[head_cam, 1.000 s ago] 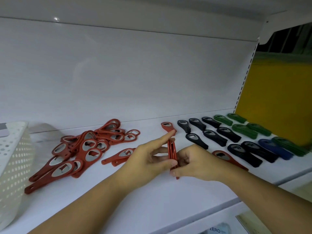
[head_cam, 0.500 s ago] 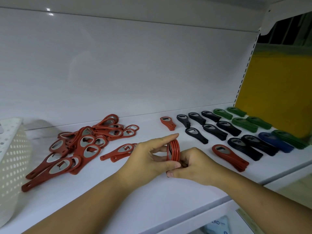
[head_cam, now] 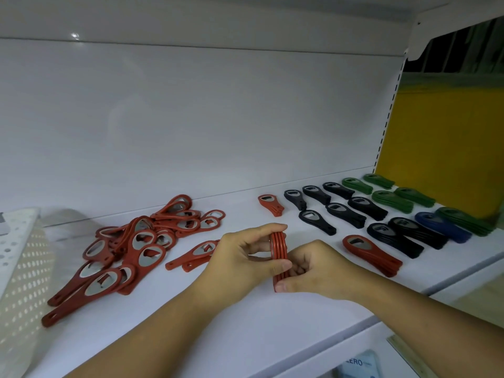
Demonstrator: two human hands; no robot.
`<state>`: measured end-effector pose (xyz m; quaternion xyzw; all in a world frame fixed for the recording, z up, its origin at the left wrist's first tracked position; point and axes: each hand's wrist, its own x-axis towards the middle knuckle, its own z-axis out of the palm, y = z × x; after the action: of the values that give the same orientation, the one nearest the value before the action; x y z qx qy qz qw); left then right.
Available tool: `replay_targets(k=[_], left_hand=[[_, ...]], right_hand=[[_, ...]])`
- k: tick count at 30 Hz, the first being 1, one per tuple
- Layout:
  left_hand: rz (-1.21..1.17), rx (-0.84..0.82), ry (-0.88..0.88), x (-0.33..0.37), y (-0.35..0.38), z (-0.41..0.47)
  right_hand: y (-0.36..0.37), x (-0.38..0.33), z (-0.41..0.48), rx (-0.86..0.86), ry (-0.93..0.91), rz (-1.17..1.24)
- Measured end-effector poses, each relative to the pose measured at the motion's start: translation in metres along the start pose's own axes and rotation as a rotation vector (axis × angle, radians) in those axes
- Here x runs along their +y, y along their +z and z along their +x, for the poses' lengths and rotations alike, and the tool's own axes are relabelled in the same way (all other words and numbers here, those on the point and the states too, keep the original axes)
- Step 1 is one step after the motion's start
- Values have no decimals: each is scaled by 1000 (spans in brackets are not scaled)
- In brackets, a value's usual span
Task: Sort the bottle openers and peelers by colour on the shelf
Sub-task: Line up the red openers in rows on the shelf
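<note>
A small stack of flat red plastic bottle openers [head_cam: 278,251] stands on edge between both hands, just above the white shelf board [head_cam: 245,331], near its front middle. Four thin red rims show side by side, facing the camera.

The left hand [head_cam: 240,259] pinches the stack's rounded upper end. Its index finger [head_cam: 268,229] arches over the top of the rims and its thumb [head_cam: 282,266] presses against the near edge, with the rims in the narrow gap between them. The right hand [head_cam: 317,271] grips the lower, handle end. Its fingers are curled tightly behind the stack and its thumb tip [head_cam: 281,287] closes on the bottom of the stack from the front. The handle tips are hidden inside this grip.

To the left, a loose heap of red bottle openers with metal inserts [head_cam: 136,241] sprawls on the shelf, and two more red openers [head_cam: 191,255] lie just beside the left wrist. A short red stack [head_cam: 270,205] lies at the back and another red stack [head_cam: 372,255] lies near the right hand. Further right come rows of black bottle openers [head_cam: 354,211], a blue stack [head_cam: 441,227] and green stacks [head_cam: 390,196]. A white perforated plastic basket [head_cam: 19,268] stands at the far left.
</note>
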<state>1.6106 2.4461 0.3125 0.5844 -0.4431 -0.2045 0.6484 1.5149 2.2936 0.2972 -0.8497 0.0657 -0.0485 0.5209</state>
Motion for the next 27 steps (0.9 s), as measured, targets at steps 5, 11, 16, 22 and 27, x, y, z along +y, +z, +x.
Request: replay_targets(k=[5,11,16,22,27], left_hand=[[-97,51,-24,2,-4,3],[-195,74,2,2,-5,4],[-227,75,18,0,-10,5],[-61,186,-157,-10,-31,12],[438,322,-161,-21,-53,18]], right_hand=[[-2,-9,-1,23,-7,53],[0,-23,0,46,30,31],[-1,-29,6,112,53,-10],[-16,-31,23,158,300,-319],[-47,-36,44,181,545,-630]])
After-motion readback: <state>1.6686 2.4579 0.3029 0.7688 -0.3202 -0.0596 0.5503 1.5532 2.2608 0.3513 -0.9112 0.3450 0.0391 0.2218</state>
